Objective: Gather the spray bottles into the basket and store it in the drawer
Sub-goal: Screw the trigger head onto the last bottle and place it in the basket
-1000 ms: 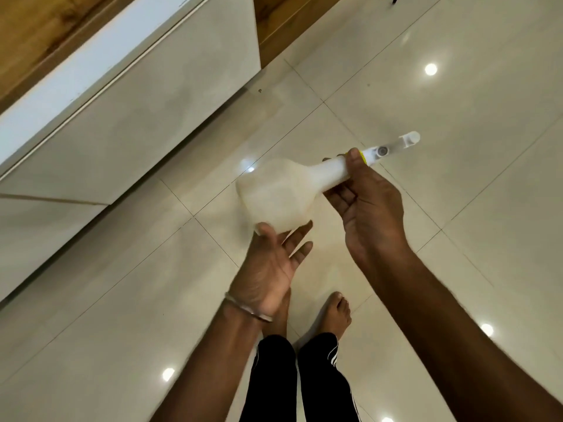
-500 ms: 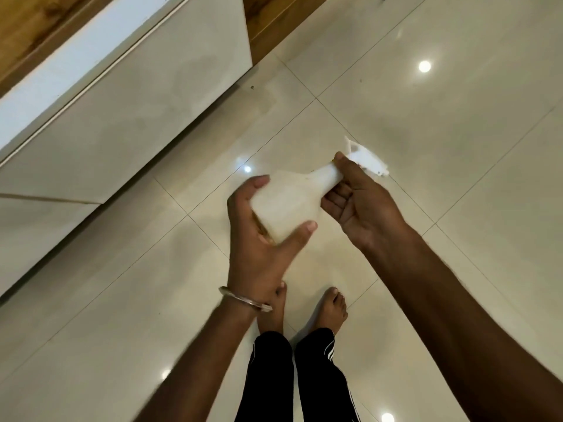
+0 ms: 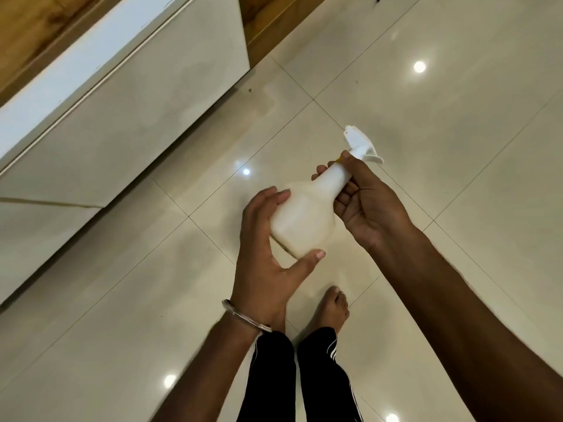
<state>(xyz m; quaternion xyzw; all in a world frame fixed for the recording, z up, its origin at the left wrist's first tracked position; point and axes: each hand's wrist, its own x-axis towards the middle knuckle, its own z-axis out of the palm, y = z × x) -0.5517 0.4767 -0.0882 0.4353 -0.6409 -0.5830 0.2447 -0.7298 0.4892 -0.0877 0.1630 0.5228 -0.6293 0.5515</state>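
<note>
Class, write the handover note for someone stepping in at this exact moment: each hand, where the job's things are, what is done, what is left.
Left hand: wrapped around the body of the white spray bottle, thumb under its base.
Right hand: gripping the bottle's neck just below the trigger head.
The bottle is held in the air above the tiled floor, in front of the white cabinet.
No basket, other bottles or open drawer in view.
Done: one bottle is in hand.
Left: find the basket, put this bottle and any others in, store the basket in the drawer.
</note>
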